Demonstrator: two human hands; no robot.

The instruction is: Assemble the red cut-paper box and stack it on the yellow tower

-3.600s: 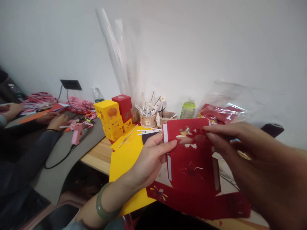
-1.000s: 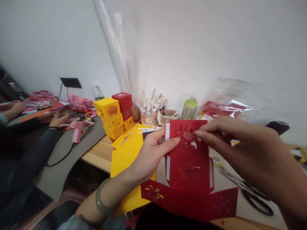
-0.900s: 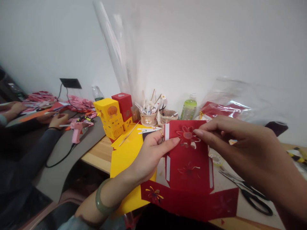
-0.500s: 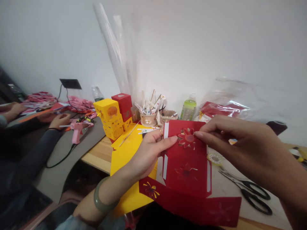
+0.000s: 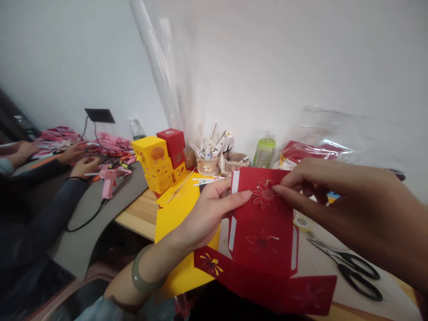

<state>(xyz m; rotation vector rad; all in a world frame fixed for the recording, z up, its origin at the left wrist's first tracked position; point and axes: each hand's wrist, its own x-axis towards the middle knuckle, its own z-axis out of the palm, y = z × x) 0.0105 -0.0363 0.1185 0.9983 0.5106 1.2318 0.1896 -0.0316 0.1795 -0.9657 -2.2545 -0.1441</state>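
Note:
Before me is a folded-out red card box blank point(image 5: 264, 258) with white tape strips along its side flaps and flower-shaped cut-outs. My left hand point(image 5: 214, 205) grips its upper left edge, thumb on the front and fingers behind. At the upper part, a shiny flower piece point(image 5: 265, 195) of clear film lies over a flower cut-out. My right hand point(image 5: 334, 196) is closed in a pinch, its thumb tip at the flower's right petal; the hand hides the card's upper right corner. Scissors point(image 5: 354, 267) and a tape roll point(image 5: 302, 221) lie below my right hand.
Yellow card sheets point(image 5: 180, 232) lie left of the blank. Behind stand yellow and red paper boxes point(image 5: 152, 160), a basket of pens point(image 5: 207, 166) and a green bottle point(image 5: 265, 149). At left, another person's hands point(image 5: 83, 167) are near a pink glue gun point(image 5: 107, 183).
The flower piece shows less shine and lies flatter against the card. Both hands and the blank's upper part have shifted slightly right in view; the grips look the same.

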